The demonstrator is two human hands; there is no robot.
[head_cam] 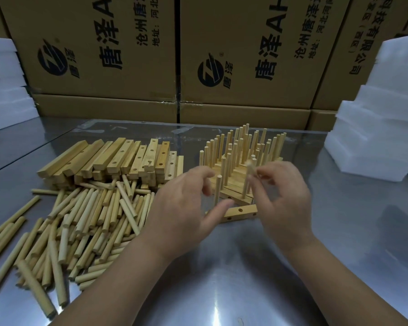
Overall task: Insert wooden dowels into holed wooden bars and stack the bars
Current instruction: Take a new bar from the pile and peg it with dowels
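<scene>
step: fitting dowels into the nearest bar [239,211], which lies on the table [222,267] just in front of the finished bars [240,158]; standing dowel [218,190] upright at its left end; second one being placed near the right end
right hand [285,203]: thumb and forefinger pinch the second dowel [247,182] near its top; roughly upright, foot down at the bar; blurred, can't tell if it is seated
left hand [189,203]: fingers loosely curled, thumb out toward the bar; just beside the standing dowel, no hold visible
next: probably press the pinched dowel home; needs it square to the hole and the bar steadied; then stack with the finished ones
stock: loose dowels [85,220] front left; empty bars [118,158] piled behind them
writing: boxes [104,55] read 唐泽, 沧州唐泽, 地址:河北; "AH" cut off at the top edge; round logo with ®; rest cropped
other: white foam sheets [382,102] stacked at both sides
</scene>
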